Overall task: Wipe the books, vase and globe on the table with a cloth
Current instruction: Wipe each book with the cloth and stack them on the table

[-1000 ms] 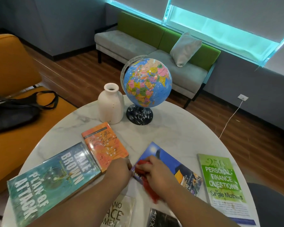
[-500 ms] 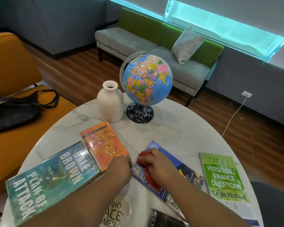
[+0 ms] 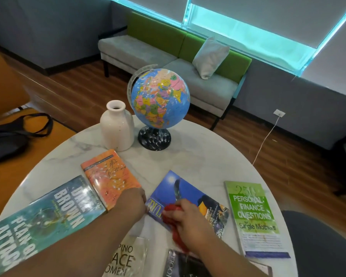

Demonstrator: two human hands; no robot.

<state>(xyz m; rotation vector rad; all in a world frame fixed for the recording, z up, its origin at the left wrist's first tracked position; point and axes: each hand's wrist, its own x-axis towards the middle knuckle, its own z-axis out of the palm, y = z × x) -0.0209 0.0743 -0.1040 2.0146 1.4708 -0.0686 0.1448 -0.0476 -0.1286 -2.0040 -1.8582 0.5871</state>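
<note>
Reviewer: Hands, quick?

Annotator: Right hand is bunched round the red cloth, pressing it onto the blue paperback, which lies flat near the front of the marble table. Left hand is at that book's left corner. Its fingertips are hidden, so I can't tell if it's pinching or just pressing.

Reviewer: Handling?

Annotator: Cloth is soft and limp, with a tail trailing under the wrist. Paperback looks thin and light with a glossy cover, so it's likely to slide on the marble. Pin a corner and wipe away from it. White vase and globe stand upright at the far side, just beside each other. Vase looks ceramic and breakable, so steady it by the body. Globe probably spins, so hold the dark base.
</note>
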